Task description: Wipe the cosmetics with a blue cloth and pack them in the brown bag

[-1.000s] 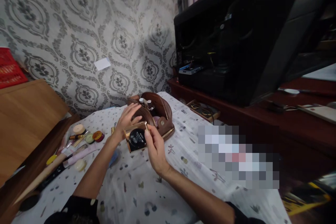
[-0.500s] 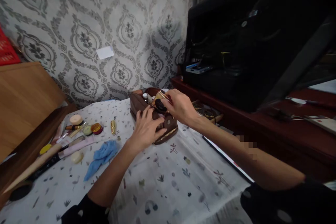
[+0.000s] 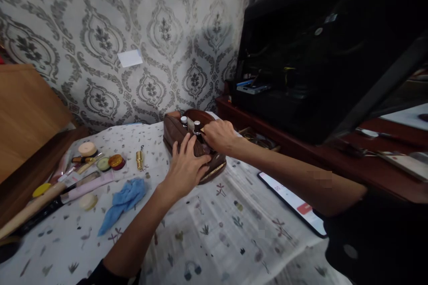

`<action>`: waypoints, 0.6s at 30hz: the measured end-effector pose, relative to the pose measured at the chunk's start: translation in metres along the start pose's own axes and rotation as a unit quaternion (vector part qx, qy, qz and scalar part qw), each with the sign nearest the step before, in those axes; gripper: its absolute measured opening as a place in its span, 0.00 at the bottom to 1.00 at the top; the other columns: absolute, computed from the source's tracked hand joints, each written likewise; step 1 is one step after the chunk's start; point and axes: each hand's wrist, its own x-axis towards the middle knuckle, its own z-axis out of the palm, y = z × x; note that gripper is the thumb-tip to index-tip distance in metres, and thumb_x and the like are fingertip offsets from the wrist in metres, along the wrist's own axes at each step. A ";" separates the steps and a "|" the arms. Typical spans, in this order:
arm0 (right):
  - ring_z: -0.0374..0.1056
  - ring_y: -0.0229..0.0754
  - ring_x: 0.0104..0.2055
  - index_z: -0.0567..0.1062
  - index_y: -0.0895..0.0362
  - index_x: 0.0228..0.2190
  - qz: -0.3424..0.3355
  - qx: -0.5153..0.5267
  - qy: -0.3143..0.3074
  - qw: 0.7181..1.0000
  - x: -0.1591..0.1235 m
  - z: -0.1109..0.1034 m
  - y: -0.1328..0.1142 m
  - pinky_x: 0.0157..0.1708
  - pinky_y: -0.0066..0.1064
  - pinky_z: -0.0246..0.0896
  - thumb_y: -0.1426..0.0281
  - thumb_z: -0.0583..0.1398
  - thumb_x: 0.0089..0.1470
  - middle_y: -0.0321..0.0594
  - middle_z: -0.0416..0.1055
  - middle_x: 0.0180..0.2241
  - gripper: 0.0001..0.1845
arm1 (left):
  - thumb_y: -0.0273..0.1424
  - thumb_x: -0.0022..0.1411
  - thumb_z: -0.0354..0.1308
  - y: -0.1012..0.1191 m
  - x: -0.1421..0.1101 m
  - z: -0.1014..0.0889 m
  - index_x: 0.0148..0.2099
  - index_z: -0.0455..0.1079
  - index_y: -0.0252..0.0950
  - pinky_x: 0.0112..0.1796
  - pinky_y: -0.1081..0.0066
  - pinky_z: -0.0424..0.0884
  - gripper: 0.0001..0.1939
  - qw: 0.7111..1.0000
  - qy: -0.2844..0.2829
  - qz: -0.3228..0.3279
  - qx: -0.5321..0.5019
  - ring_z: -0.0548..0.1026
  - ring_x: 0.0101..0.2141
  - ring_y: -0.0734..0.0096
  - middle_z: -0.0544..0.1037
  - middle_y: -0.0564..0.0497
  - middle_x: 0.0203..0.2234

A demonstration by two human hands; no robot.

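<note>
A brown cosmetic pouch (image 3: 173, 130) stands unzipped on the cloth, with a white-capped bottle (image 3: 183, 120) and a silver-capped bottle (image 3: 197, 125) upright inside. My left hand (image 3: 184, 167) grips the pouch's near wall, fingers spread over the rim and thumb to the right. Bent down into the right part of the opening, my right hand (image 3: 220, 137) is closed; a sliver of a gold item (image 3: 202, 130) shows at its fingers, and the rest is hidden. A small gold tube (image 3: 139, 160) lies on the cloth left of the pouch.
Cosmetics lie at left: a round beige jar (image 3: 87, 148), an amber pot (image 3: 117, 161), a pink tube (image 3: 88, 187) and brushes. A blue cloth (image 3: 123, 202) is crumpled nearer me. A phone (image 3: 290, 200) rests below my right forearm. A black screen (image 3: 321, 62) stands at right.
My right hand has gone down into the pouch with the gold-and-black item, which is now mostly hidden. The silver-capped bottle has come into view. My left hand stays on the pouch.
</note>
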 end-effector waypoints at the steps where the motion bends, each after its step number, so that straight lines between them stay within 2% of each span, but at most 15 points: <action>1: 0.72 0.56 0.48 0.80 0.63 0.41 0.002 -0.001 -0.002 1.000 0.002 0.001 -0.001 0.43 0.37 0.63 0.71 0.53 0.61 0.59 0.77 0.43 0.17 | 0.32 0.64 0.59 0.000 0.000 0.000 0.50 0.75 0.41 0.59 0.32 0.50 0.12 1.000 0.000 -0.003 0.000 0.46 0.67 0.38 0.54 0.37 0.65; 6: 0.72 0.56 0.47 0.80 0.65 0.41 0.007 -0.011 -0.017 1.000 0.012 0.007 -0.005 0.42 0.39 0.63 0.77 0.53 0.58 0.61 0.77 0.41 0.17 | 0.31 0.63 0.60 -0.002 -0.003 0.001 0.50 0.75 0.43 0.58 0.32 0.51 0.13 1.000 0.011 0.003 -0.006 0.47 0.67 0.38 0.54 0.38 0.65; 18: 0.73 0.58 0.46 0.81 0.65 0.38 -0.001 -0.026 -0.015 1.000 0.015 0.011 -0.010 0.42 0.38 0.63 0.77 0.58 0.56 0.60 0.78 0.40 0.12 | 0.31 0.63 0.60 -0.005 -0.004 0.003 0.51 0.74 0.43 0.58 0.34 0.53 0.14 0.999 0.035 0.019 0.006 0.49 0.67 0.40 0.55 0.38 0.65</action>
